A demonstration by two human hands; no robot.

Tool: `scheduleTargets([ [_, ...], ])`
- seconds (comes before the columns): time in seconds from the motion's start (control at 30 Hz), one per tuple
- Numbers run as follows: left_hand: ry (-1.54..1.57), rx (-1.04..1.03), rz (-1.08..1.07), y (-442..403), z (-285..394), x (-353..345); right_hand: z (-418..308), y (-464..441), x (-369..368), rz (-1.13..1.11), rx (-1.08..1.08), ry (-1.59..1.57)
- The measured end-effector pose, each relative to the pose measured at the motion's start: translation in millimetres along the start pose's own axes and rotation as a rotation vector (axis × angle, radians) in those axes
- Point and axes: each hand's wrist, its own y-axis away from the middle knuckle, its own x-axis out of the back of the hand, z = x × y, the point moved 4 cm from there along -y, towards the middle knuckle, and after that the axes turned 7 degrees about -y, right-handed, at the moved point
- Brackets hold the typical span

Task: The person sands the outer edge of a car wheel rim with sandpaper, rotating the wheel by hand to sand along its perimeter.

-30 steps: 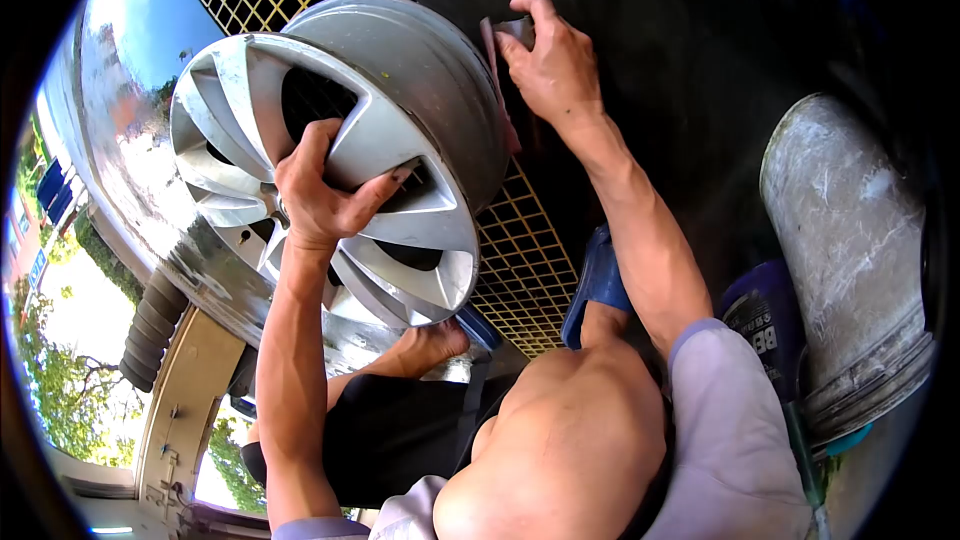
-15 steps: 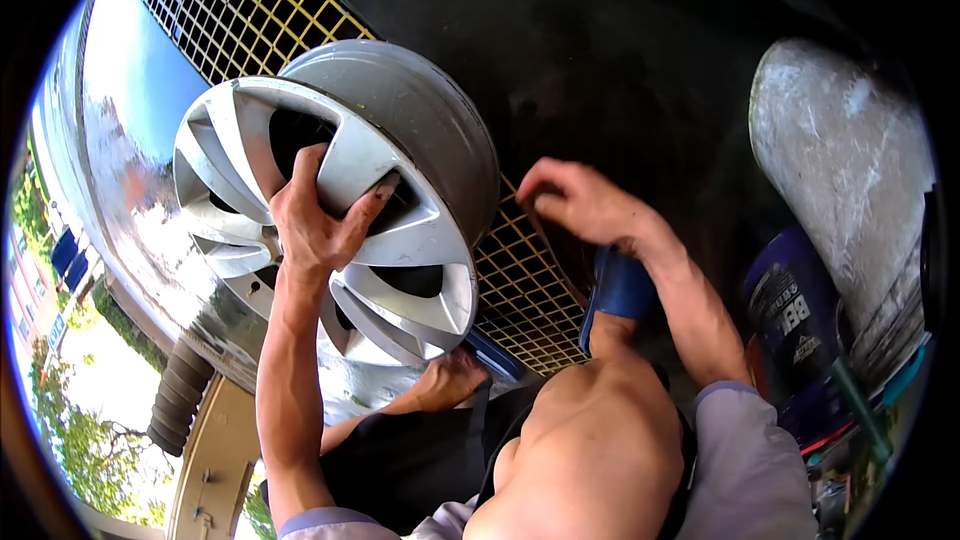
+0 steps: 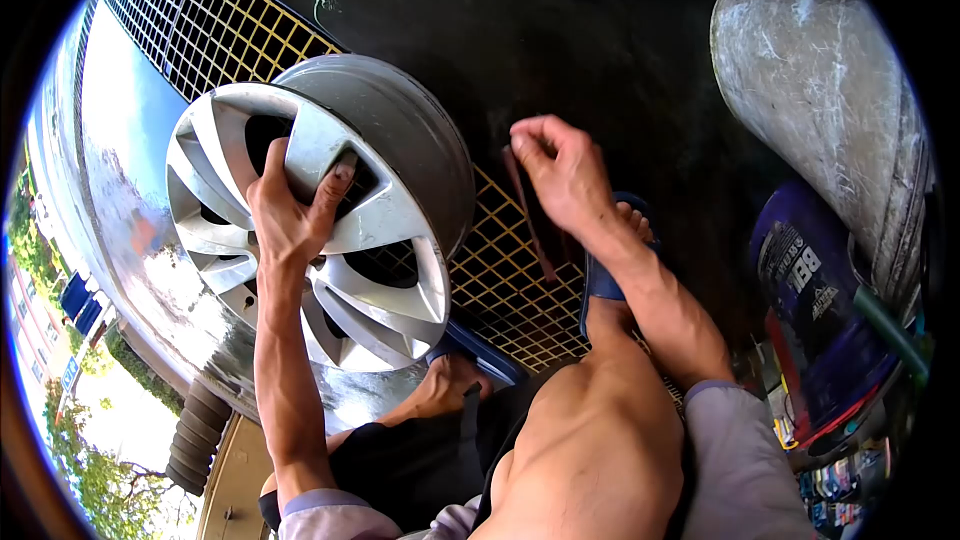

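Observation:
A silver alloy wheel rim (image 3: 385, 230) stands tilted over the yellow grating, its spoked face towards me. My left hand (image 3: 285, 215) is closed round one of its spokes, with the thumb in one opening and the fingers reaching into another. To the right of the rim and apart from it, my right hand (image 3: 565, 170) is raised with thumb and fingers pinched together. From that pinch hangs a thin reddish-brown strip (image 3: 530, 220); its exact kind is unclear.
Yellow floor grating (image 3: 240, 25) runs diagonally beneath the rim. My feet in blue slippers (image 3: 605, 282) are close by. At the right stand a purple bucket (image 3: 800, 270) and a scuffed grey panel (image 3: 810, 80). A ribbed brown cylinder (image 3: 198, 435) is at lower left.
My right hand has risen a little and turned, and the strip now shows clearly below it. My left hand keeps its hold on the rim. The view has shifted slightly.

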Motion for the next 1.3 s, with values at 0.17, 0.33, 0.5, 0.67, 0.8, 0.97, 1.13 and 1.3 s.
scheduleTargets([
  [0.17,0.029,0.106,-0.079,4.7,17.8,12.6,-37.2,-39.1,27.8,0.052,-0.023,-0.455],
  [0.33,-0.410,-0.148,0.366,14.2,65.2,38.9,-70.3,-58.0,36.4,0.075,0.178,-0.521],
  [0.5,-0.052,-0.299,0.219,23.8,129.2,6.8,-81.9,-53.3,34.4,0.018,0.292,-0.712],
  [0.67,-0.063,-0.441,0.048,24.6,144.5,-8.0,-87.0,-33.0,39.8,-0.123,0.289,-0.927],
  [0.8,-0.024,-0.635,0.263,24.9,162.3,-9.1,-89.2,-37.5,60.4,-0.306,0.500,-0.953],
  [0.97,-0.142,-0.705,0.472,15.7,164.3,-3.8,-93.3,-34.2,93.5,-0.397,0.677,-0.787],
  [1.13,-0.033,-0.595,0.379,-4.3,162.6,-2.1,-103.6,-11.9,114.0,-0.449,0.774,-0.618],
  [1.3,-0.128,-0.885,0.515,-11.9,174.4,5.3,-101.2,-2.7,115.9,-0.903,0.659,-0.734],
])
